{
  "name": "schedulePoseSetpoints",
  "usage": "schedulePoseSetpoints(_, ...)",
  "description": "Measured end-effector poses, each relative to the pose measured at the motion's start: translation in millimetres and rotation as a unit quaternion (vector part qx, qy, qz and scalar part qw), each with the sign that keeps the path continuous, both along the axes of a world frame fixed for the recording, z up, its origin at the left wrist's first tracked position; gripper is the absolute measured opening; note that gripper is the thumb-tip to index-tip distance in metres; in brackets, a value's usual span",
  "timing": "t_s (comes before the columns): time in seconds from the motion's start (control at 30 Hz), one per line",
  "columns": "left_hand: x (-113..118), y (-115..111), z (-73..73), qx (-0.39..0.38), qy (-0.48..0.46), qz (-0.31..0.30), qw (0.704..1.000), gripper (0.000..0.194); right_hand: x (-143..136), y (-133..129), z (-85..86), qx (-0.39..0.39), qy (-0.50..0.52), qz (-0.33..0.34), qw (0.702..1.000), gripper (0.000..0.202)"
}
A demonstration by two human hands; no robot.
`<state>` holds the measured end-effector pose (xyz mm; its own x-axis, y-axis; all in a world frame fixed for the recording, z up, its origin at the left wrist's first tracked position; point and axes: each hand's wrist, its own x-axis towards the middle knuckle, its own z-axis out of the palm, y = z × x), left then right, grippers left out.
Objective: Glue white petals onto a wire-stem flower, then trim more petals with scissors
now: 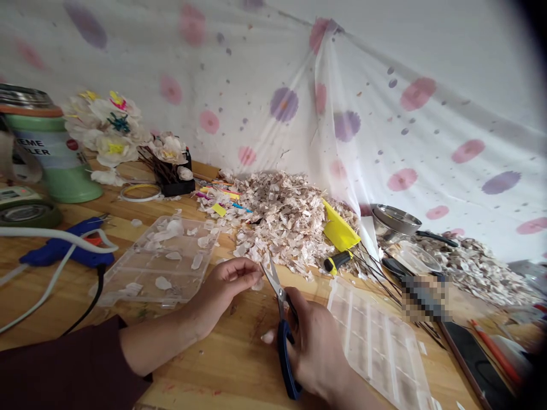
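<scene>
My right hand (318, 341) is wrapped round the dark blue handles of the scissors (280, 293), whose blades point up and are slightly parted. Just left of the blade tips, my left hand (239, 276) pinches a small pale flake (258, 284), partly hidden by the fingers. Behind both hands lies a big heap of pale, shell-like flakes (282, 222). A clear divided tray (164, 259) with loose flakes on it is beyond my left forearm. Another clear compartment tray (380, 347) lies to the right of my right hand.
At the left are a blue glue gun (68, 245) with cables, a green container (68, 154) and white flowers (113, 136). A yellow scoop (339, 228) rests against the heap. To the right are metal bowls (395, 219), dark thin stems and a phone (474, 359).
</scene>
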<state>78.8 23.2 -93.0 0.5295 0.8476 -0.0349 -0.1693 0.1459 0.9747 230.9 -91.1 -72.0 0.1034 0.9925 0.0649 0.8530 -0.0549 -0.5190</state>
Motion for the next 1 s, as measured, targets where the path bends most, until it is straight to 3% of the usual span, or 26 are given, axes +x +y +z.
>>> schedulePoseSetpoints(0.27,1.4,-0.1,2.5,0.014,0.015,0.007,1.000,0.014,-0.5,4.4,-2.8,-0.001,-0.063,0.000,0.998,0.013)
schedulePoseSetpoints(0.4,1.6,0.9,-0.3,0.015,0.018,0.012,1.000,0.018,-0.2,5.1,-3.1,-0.013,-0.078,-0.015,0.997,0.020)
schedulePoseSetpoints(1.0,1.5,1.7,1.1,-0.013,0.016,0.032,0.999,0.018,0.1,4.1,-4.9,-0.013,-0.058,-0.007,0.998,0.019)
